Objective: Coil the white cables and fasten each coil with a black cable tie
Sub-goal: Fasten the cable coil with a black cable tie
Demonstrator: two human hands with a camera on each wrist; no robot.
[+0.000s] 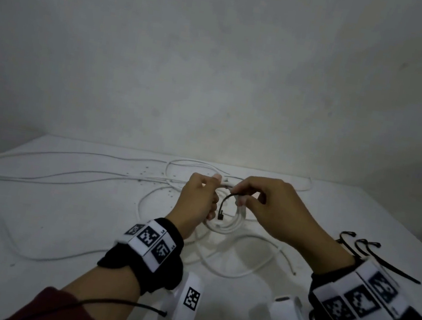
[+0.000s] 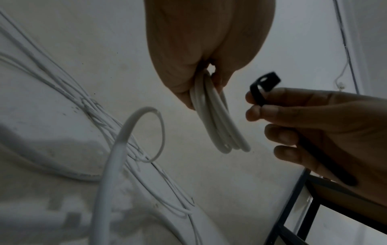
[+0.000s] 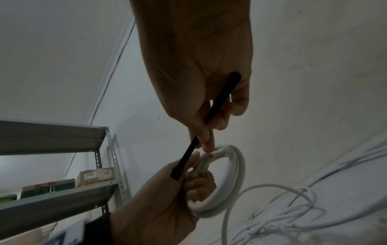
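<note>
My left hand (image 1: 200,199) grips a small coil of white cable (image 1: 225,223), its loops hanging from the curled fingers (image 2: 184,92) in the left wrist view as the coil (image 2: 217,126). My right hand (image 1: 266,206) pinches a black cable tie (image 1: 225,203) just right of the coil. The tie (image 2: 265,84) bends over the right fingertips, and in the right wrist view the tie (image 3: 188,155) runs from the right hand down beside the coil (image 3: 232,179). The tie is not around the coil.
Loose white cables (image 1: 72,166) trail across the white table (image 1: 29,228) to the left and behind. Spare black cable ties (image 1: 366,251) lie at the right. A metal shelf (image 3: 62,199) with boxes stands off to the left side. A grey wall rises behind the table.
</note>
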